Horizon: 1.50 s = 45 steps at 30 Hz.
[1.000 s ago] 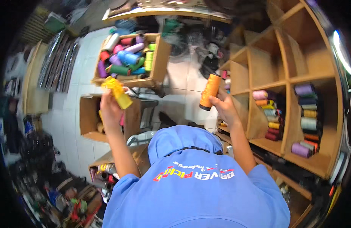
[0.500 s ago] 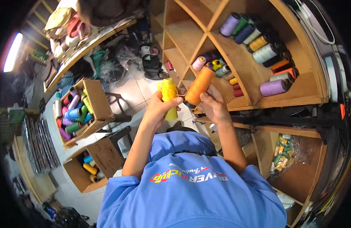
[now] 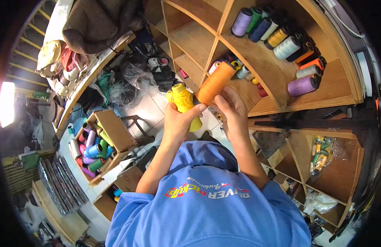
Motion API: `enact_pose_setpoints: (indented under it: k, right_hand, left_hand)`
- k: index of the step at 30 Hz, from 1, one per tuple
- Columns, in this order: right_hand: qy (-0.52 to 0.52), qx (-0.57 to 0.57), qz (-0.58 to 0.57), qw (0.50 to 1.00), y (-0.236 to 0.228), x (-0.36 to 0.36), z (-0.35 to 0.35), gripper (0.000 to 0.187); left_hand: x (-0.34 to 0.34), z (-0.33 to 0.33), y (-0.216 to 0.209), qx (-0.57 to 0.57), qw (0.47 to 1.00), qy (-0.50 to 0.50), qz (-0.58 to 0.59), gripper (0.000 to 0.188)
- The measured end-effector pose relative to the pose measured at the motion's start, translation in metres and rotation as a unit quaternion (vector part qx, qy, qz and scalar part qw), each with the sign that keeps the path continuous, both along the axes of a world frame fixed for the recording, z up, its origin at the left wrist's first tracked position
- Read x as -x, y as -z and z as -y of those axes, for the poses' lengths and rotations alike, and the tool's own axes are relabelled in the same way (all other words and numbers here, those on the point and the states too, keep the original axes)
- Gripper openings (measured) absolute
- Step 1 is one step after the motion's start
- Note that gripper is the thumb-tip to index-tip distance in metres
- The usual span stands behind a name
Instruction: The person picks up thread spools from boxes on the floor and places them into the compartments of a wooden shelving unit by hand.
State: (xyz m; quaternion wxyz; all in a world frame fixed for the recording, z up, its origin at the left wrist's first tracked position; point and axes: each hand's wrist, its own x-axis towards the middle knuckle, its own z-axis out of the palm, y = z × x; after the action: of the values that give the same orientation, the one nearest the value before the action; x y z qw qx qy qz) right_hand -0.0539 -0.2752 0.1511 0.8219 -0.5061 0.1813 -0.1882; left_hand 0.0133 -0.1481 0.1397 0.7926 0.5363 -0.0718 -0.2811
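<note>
My left hand (image 3: 178,122) is wrapped round a yellow thread spool (image 3: 182,99), its loose thread bunched in loops about the upper part. The spool's pale yellow lower end shows beneath my fingers. Beside it, my right hand (image 3: 233,108) has a large orange thread cone (image 3: 216,83) tilted up to the right. The cone's dark base lies close to the yellow spool, and my left thumb reaches toward it. Some of the right fingers are hidden behind the cone and hand.
A wooden shelf (image 3: 277,99) at the right holds a row of thread cones, including a purple one (image 3: 302,85). Lower down, a plastic bag (image 3: 323,154) of small spools sits in a compartment. At the left stands a cardboard box (image 3: 118,127) full of coloured spools, with another box (image 3: 130,178) below.
The orange cone has tipped further right, its base closer to the yellow spool. More loose thread shows on the spool. My view has shifted, so the boxes appear further right.
</note>
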Motion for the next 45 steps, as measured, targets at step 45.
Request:
enact_pose_setpoints:
  k: [45]
  right_hand:
    - [0.208,0.629,0.09,0.744,-0.046,-0.027,-0.054,0.022]
  left_hand:
    - [-0.053,-0.034,-0.021,0.19,0.974,0.112,-0.054,0.045]
